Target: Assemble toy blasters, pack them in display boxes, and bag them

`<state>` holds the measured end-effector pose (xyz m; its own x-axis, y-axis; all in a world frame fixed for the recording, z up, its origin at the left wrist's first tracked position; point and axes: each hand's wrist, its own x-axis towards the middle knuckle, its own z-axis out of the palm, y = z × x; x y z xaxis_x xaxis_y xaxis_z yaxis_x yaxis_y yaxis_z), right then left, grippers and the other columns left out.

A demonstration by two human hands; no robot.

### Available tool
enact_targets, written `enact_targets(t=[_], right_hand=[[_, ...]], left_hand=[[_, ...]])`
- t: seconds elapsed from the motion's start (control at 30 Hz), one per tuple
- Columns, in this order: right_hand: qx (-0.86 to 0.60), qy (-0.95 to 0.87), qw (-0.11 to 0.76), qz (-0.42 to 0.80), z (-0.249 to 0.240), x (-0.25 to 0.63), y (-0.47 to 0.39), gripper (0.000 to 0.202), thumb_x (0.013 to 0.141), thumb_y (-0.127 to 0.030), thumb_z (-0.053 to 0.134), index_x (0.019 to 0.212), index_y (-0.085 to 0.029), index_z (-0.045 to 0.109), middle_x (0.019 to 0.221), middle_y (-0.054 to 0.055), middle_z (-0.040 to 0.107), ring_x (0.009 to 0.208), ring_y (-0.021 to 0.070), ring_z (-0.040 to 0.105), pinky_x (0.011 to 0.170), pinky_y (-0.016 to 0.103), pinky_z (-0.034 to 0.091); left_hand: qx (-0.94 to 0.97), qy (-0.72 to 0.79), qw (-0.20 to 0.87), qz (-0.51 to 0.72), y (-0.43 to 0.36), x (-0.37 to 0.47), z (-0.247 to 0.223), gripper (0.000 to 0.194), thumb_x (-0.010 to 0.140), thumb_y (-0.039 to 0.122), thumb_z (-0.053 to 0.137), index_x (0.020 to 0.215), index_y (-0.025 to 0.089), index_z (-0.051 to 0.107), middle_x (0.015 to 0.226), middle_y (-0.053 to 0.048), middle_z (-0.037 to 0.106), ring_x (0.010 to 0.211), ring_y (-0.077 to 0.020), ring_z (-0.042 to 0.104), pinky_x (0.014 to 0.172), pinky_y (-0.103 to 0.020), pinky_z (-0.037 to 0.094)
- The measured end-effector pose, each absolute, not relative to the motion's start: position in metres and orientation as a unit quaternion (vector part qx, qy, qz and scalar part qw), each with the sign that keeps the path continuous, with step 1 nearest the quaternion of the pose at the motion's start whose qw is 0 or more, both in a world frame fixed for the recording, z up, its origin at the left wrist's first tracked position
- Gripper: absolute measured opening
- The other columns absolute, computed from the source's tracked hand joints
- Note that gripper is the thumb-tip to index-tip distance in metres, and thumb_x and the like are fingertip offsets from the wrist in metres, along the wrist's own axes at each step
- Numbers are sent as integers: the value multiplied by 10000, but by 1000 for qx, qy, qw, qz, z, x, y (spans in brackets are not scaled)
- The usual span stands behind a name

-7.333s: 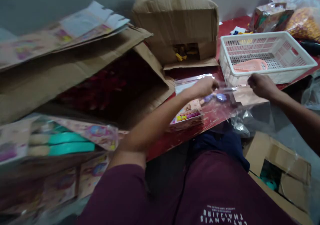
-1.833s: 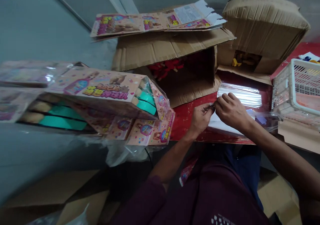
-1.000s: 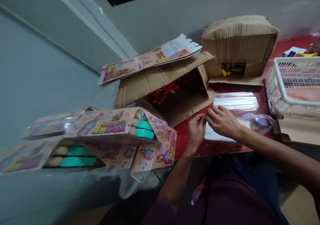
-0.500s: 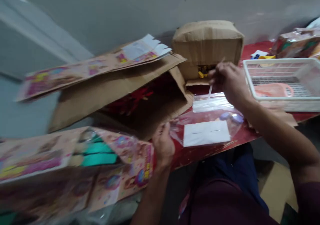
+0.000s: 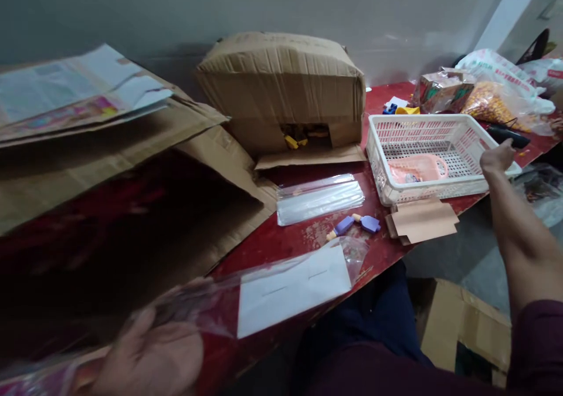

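Observation:
A clear plastic bag (image 5: 358,255) holds a white card (image 5: 294,290) with two short slits, on the red table's front. At the bag's left end is my left hand (image 5: 162,349), palm up and open, blurred, with clear film against its fingers. My right hand (image 5: 497,156) reaches past the right end of the white basket (image 5: 435,188). Its fingers look curled at the near edge of a long black object (image 5: 510,136); whether they grip it is hidden. Two purple pieces (image 5: 369,224) with peach ends lie behind the card, near flat clear sleeves (image 5: 321,202).
An open carton (image 5: 233,232) takes up the left, printed cards (image 5: 88,91) on top. Behind, another carton (image 5: 281,100) shows yellow pieces in its cutout. A pink tray (image 5: 417,167) sits in the basket; folded cardboard (image 5: 424,220) lies before it. Bagged goods (image 5: 492,102) stand far right.
The view has swung right. My right hand has moved from above the clear sleeves to beyond the basket; the thin white strip near it no longer shows. My left hand has turned palm up.

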<state>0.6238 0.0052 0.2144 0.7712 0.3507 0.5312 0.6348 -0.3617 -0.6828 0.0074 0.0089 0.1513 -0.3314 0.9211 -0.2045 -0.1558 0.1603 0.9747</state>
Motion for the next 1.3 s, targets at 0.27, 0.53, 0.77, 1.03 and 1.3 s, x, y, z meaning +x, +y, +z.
enact_targets(t=[0.27,0.53,0.77,1.03,1.3], right_hand=[[-628,-591,432,263,146,461,-49,586,860,-512,726,1374,-248,624,1247,146,716,1027,277,720,846,446,584],[-562,-629,496,208,113,322,-57,354,1013,-453,511,1090,-223,769,1204,111,717,1152,232,667,1011,437,513],[-644,-513,423,378,140,343,-68,529,875,-630,653,1094,-167,785,511,-34,498,456,103,436,430,240,347],[-501,-348,560,561,124,338,-83,347,763,-432,826,1042,-230,786,931,66,792,864,234,758,784,364,629],[-458,-383,589,544,81,336,-113,216,742,-346,748,906,-233,831,1008,58,803,1081,289,720,1151,477,448]], left_hand=[[318,490,504,636,18,-7,120,197,779,419,684,790,239,763,834,2,777,856,-187,707,881,-364,567],[402,513,420,632,18,-19,124,271,751,428,780,845,175,758,751,0,716,698,-101,649,707,-204,523],[389,481,579,531,3,-39,132,399,822,479,763,1075,173,725,538,35,639,373,-88,525,416,-197,417],[400,382,598,580,-20,-39,113,269,804,417,777,905,167,761,981,-104,799,1065,-268,744,1029,-439,555],[296,472,615,558,-43,-47,104,539,771,662,695,729,127,754,769,-136,778,927,-315,775,871,-441,625]])
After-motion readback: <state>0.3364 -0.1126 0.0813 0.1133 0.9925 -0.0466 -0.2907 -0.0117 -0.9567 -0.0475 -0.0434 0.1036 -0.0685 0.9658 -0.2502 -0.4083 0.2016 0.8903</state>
